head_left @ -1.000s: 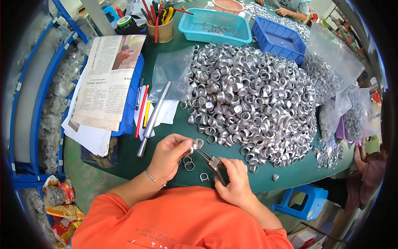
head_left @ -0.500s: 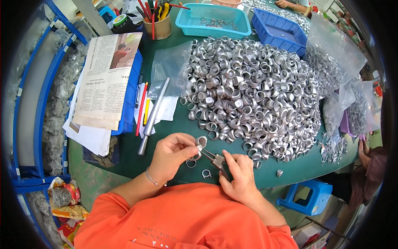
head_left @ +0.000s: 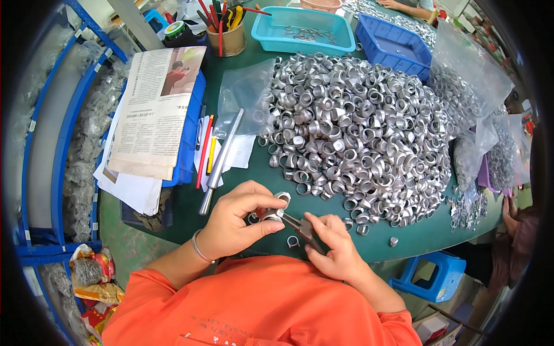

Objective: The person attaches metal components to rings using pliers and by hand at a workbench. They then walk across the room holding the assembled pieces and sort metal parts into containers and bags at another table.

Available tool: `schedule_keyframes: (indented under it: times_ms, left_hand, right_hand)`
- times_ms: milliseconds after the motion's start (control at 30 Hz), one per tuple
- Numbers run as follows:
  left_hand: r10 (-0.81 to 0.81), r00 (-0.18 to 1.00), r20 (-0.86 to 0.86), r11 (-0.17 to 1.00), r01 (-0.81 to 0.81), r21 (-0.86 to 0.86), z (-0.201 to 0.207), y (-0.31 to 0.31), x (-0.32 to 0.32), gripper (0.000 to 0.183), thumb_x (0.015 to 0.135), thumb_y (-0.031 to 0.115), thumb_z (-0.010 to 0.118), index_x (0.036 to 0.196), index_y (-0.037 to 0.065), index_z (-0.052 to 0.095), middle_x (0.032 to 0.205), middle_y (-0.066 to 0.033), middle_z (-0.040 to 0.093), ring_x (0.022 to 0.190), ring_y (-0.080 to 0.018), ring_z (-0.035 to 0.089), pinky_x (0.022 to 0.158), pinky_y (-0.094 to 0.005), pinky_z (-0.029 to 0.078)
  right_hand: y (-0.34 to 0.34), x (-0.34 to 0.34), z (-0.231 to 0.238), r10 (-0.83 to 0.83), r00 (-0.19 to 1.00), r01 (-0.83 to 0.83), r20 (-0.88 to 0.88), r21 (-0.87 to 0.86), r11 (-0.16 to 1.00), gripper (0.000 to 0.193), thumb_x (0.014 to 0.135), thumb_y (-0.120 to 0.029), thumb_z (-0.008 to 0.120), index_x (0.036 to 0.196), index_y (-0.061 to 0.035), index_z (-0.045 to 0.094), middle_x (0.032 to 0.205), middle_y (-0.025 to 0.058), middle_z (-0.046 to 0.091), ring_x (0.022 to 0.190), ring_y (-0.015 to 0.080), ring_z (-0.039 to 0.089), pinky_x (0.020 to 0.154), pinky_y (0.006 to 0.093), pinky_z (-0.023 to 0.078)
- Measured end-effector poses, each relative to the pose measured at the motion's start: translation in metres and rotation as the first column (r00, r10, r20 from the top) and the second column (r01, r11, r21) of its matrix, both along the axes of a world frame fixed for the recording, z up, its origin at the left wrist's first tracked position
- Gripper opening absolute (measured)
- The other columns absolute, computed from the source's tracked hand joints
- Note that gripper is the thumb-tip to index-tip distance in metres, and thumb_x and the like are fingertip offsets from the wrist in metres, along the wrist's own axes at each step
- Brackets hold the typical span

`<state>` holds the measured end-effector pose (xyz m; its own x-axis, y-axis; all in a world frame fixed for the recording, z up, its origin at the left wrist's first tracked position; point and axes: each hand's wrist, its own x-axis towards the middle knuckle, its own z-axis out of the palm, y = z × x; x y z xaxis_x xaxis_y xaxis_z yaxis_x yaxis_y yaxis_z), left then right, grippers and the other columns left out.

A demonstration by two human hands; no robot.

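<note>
Between the thumb and fingers of my left hand (head_left: 236, 219) is a silver metal ring (head_left: 274, 214), with another ring (head_left: 283, 198) showing at the fingertips. My right hand (head_left: 337, 247) is closed round a pair of pliers (head_left: 306, 230). The thin plier tips point left and meet the held ring; whether they grip it or only touch it I cannot tell. On the green table just below the pliers lies a loose ring (head_left: 293, 241). Beyond both hands rises a large heap of similar grey rings (head_left: 358, 132).
A tapered metal rod (head_left: 222, 161) lies left of the heap, beside pencils and a newspaper (head_left: 147, 127) on a blue tray. At the back stand a tool cup (head_left: 228, 40), a turquoise basket (head_left: 265, 37) and a blue bin (head_left: 398, 43). A blue stool (head_left: 430, 277) stands at right.
My left hand has turned and its fingers have shifted on the ring, with the thumb now below it. My right hand still holds the pliers against it. The whole view has shifted slightly.
</note>
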<state>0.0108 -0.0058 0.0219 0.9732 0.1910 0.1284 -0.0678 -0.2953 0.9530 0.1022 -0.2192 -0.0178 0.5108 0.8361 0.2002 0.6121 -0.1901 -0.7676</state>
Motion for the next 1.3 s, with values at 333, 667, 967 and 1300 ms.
schedule_keyframes:
  times_ms: [333, 667, 967, 1300]
  left_hand:
    - [-0.11, 0.994, -0.027, 0.94, 0.095, -0.327, 0.017, -0.006, 0.0, 0.056, 0.069, 0.0, 0.075, 0.118, 0.001, 0.049, 0.088, -0.0052, 0.059, 0.073, -0.0083, 0.057, 0.059, -0.0214, 0.046]
    - [-0.059, 0.998, -0.035, 0.957, 0.046, -0.287, -0.003, -0.013, 0.01, 0.051, 0.067, 0.0, 0.076, 0.114, 0.002, 0.054, 0.085, -0.0021, 0.051, 0.07, -0.0071, 0.053, 0.06, -0.02, 0.045]
    - [-0.056, 0.998, 0.034, 0.995, 0.058, -0.076, 0.004, -0.021, 0.015, 0.051, 0.066, -0.001, 0.076, 0.113, 0.004, 0.058, 0.086, -0.0044, 0.052, 0.07, -0.0098, 0.054, 0.06, -0.0217, 0.047]
    - [-0.024, 0.999, 0.049, 0.996, 0.028, -0.087, 0.001, -0.019, 0.013, 0.051, 0.066, -0.001, 0.076, 0.113, 0.003, 0.058, 0.088, -0.0044, 0.052, 0.074, -0.0096, 0.057, 0.061, -0.0223, 0.049]
  right_hand:
    - [0.006, 0.009, 0.001, 0.341, 0.658, -0.228, -0.672, 0.253, 0.94, 0.065, 0.066, 0.008, 0.055, 0.129, -0.0026, 0.046, 0.091, 0.0074, 0.048, 0.085, 0.0189, 0.047, 0.08, 0.028, 0.037]
    - [0.012, 0.001, -0.018, 0.053, 0.977, -0.006, -0.205, 0.22, 0.975, 0.066, 0.062, 0.001, 0.06, 0.126, 0.0003, 0.047, 0.093, 0.0114, 0.051, 0.085, 0.0262, 0.048, 0.082, 0.035, 0.035]
    - [0.006, -0.018, -0.03, -0.057, 0.997, 0.061, -0.042, 0.11, 0.992, 0.071, 0.07, -0.003, 0.064, 0.134, 0.0008, 0.031, 0.123, 0.0202, 0.042, 0.117, 0.0371, 0.039, 0.1, 0.0466, 0.027]
    - [0.016, -0.018, -0.035, -0.184, 0.979, 0.197, -0.083, 0.2, 0.96, 0.063, 0.057, 0.003, 0.059, 0.118, 0.0031, 0.045, 0.106, 0.0195, 0.051, 0.094, 0.0357, 0.05, 0.084, 0.0386, 0.041]
